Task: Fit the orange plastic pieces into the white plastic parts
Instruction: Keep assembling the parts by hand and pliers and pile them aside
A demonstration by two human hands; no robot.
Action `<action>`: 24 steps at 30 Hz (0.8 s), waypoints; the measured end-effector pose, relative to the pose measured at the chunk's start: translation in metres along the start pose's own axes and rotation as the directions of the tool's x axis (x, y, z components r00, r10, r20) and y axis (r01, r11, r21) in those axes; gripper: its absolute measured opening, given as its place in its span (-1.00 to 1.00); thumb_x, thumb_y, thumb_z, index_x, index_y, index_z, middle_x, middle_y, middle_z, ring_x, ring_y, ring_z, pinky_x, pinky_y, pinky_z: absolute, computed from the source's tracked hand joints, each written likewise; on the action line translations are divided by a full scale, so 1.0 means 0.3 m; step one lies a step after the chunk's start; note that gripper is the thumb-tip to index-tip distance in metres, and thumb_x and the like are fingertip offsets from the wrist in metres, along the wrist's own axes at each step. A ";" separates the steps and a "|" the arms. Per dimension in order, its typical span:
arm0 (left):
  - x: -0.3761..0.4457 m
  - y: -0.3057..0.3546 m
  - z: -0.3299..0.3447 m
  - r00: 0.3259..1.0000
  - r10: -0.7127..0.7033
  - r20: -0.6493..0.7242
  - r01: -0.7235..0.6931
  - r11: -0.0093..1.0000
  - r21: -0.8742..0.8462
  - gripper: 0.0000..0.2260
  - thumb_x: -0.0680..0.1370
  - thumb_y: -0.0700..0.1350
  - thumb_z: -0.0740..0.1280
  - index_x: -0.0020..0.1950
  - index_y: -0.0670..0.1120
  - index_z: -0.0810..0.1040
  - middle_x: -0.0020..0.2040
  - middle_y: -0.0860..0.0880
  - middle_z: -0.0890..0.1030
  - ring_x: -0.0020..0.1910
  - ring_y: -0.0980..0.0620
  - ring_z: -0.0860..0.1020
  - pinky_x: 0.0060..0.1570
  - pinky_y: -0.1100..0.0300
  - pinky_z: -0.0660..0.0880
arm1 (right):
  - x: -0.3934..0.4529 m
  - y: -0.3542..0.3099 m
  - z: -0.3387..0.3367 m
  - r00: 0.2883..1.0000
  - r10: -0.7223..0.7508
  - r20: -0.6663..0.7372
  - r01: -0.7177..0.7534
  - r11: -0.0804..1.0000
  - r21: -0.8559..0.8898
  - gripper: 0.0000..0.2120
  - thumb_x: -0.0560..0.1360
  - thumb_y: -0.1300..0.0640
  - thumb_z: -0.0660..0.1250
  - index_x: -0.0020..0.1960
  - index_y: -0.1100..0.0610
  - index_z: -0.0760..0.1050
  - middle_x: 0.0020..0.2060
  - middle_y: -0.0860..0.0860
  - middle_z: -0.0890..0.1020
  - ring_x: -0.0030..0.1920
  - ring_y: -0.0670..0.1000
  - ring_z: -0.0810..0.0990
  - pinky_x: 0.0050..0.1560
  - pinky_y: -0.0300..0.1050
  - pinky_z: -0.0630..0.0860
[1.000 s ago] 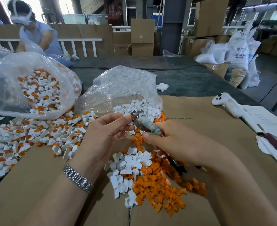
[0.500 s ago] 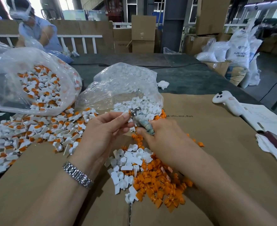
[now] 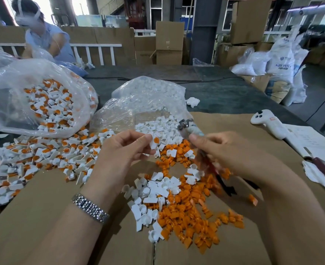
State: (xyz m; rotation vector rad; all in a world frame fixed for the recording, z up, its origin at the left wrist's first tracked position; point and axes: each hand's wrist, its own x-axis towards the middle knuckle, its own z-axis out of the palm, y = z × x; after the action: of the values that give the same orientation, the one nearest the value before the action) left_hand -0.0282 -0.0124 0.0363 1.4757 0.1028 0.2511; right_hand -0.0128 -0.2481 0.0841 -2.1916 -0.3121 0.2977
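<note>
Orange plastic pieces (image 3: 192,224) lie heaped on the cardboard (image 3: 43,226) before us, beside loose white plastic parts (image 3: 154,190). We see one clear bag (image 3: 33,96) holding assembled white-and-orange parts and a second clear bag (image 3: 148,104) holding white parts only. Our left hand (image 3: 123,152) pinches a white part with an orange piece in it (image 3: 154,142); our right hand (image 3: 221,150) grips pliers (image 3: 186,127).
</note>
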 end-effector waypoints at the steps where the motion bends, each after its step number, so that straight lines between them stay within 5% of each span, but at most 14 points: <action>1: 0.000 -0.001 -0.007 0.998 0.028 -0.058 -0.020 0.992 0.122 -0.90 0.51 -0.07 0.51 -0.11 -0.08 0.73 -0.22 -0.07 0.74 -0.27 0.08 0.70 -0.30 0.36 0.56 | 0.012 0.015 -0.002 0.997 -0.003 -0.083 -0.003 0.997 -0.072 -0.44 0.41 -0.46 0.20 0.00 0.00 0.59 -0.35 -0.12 0.67 -0.39 -0.17 0.64 -0.39 -0.32 0.53; 4: 0.011 -0.004 -0.049 0.943 0.221 -0.247 -0.038 0.813 0.581 -0.88 0.56 -0.04 0.48 -0.18 0.02 0.67 -0.32 0.05 0.68 -0.34 0.14 0.63 -0.39 0.25 0.50 | 0.058 0.071 0.011 0.968 -0.013 -0.253 -0.077 0.937 -0.342 -0.62 0.53 -0.37 0.22 -0.07 -0.06 0.48 -0.22 -0.06 0.62 -0.27 -0.06 0.62 -0.27 -0.05 0.60; 8: 0.024 -0.007 -0.094 0.888 0.386 -0.251 0.050 0.461 0.886 -0.93 0.60 -0.05 0.40 -0.06 0.02 0.63 -0.11 0.02 0.60 -0.24 0.05 0.51 -0.35 0.18 0.39 | 0.106 0.139 0.034 0.949 0.043 -0.313 -0.230 0.772 -0.593 -0.60 0.53 -0.34 0.26 0.02 0.00 0.43 -0.09 -0.01 0.44 -0.16 -0.03 0.45 -0.29 -0.11 0.32; 10: 0.027 -0.018 -0.092 0.893 0.407 -0.195 0.012 0.410 0.912 -0.97 0.59 -0.07 0.41 -0.01 0.00 0.64 -0.01 0.01 0.52 -0.22 0.03 0.47 -0.35 0.19 0.34 | 0.119 0.158 0.044 0.940 0.048 -0.337 -0.267 0.720 -0.640 -0.55 0.52 -0.34 0.28 0.10 0.03 0.48 -0.05 0.01 0.43 -0.08 0.02 0.43 -0.16 -0.05 0.37; 14: 0.036 -0.038 -0.063 0.938 0.345 0.011 -0.182 0.465 0.867 -0.94 0.59 -0.11 0.41 -0.01 0.05 0.66 -0.04 0.15 0.53 -0.12 0.15 0.52 -0.21 0.28 0.37 | 0.134 0.170 0.057 0.936 0.076 -0.344 -0.310 0.642 -0.701 -0.45 0.50 -0.38 0.27 0.16 0.09 0.50 0.08 0.08 0.51 0.09 0.11 0.50 0.04 0.05 0.48; 20: 0.047 -0.080 -0.030 0.910 0.313 0.270 -0.354 0.252 0.901 -0.76 0.65 -0.11 0.33 0.29 0.03 0.64 0.21 0.10 0.59 0.23 0.05 0.48 0.24 0.14 0.42 | 0.126 0.150 0.073 0.933 0.065 -0.355 -0.315 0.626 -0.713 -0.41 0.52 -0.38 0.23 0.21 0.13 0.50 0.19 0.13 0.51 0.23 0.15 0.45 0.17 0.12 0.47; 24: 0.059 -0.094 -0.022 0.917 0.252 0.308 -0.347 0.124 0.930 -0.73 0.66 -0.15 0.29 0.32 0.03 0.63 0.25 0.04 0.61 0.26 0.00 0.47 0.27 0.09 0.38 | 0.123 0.095 0.099 0.946 -0.192 -0.260 -0.025 0.759 -0.651 -0.68 0.59 -0.13 0.31 0.29 -0.03 0.50 0.14 -0.01 0.51 0.17 0.01 0.49 0.17 -0.04 0.47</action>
State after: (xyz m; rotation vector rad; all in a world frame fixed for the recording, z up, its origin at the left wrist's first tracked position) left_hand -0.0096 -0.0041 0.0092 2.8823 -0.1609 0.5216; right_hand 0.0158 -0.2306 0.0399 -2.8507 -0.3732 -0.2658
